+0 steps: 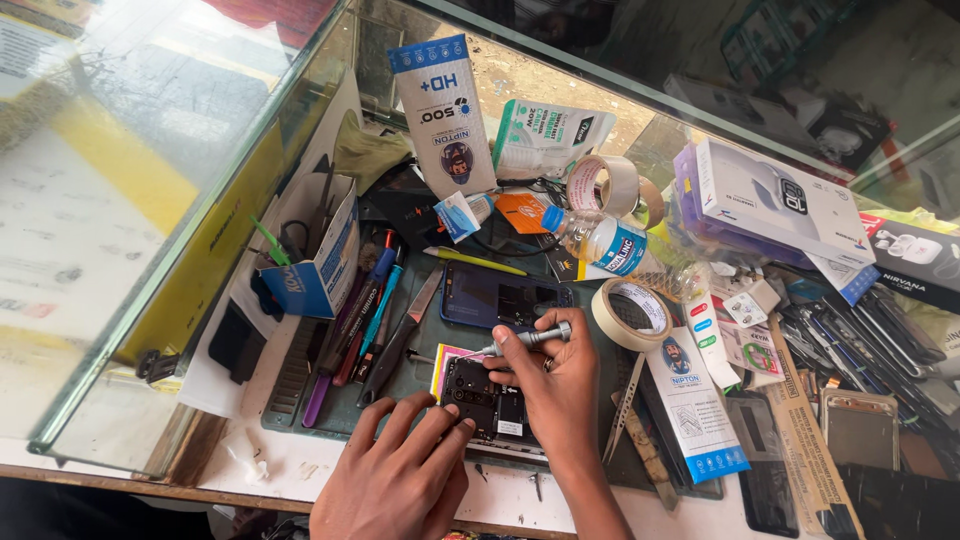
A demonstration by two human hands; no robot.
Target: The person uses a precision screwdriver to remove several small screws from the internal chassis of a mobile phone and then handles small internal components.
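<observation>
Opened phone (487, 402) sits low centre of the frame on the dark mat (420, 350), back off, insides facing up so the screws are reachable. Left hand (400, 475) lies flat beside it, fingers spread with the tips pressing its near edge, looks like that's to stop it sliding. Right hand (545, 375) has its fingers pinched around a small silver screwdriver (525, 340), tip angled down at the phone's upper left corner. The removed blue back cover (490, 293) is parked just above, tape roll (632, 312) to the right, pens and tweezers lined up left on the bench.
</observation>
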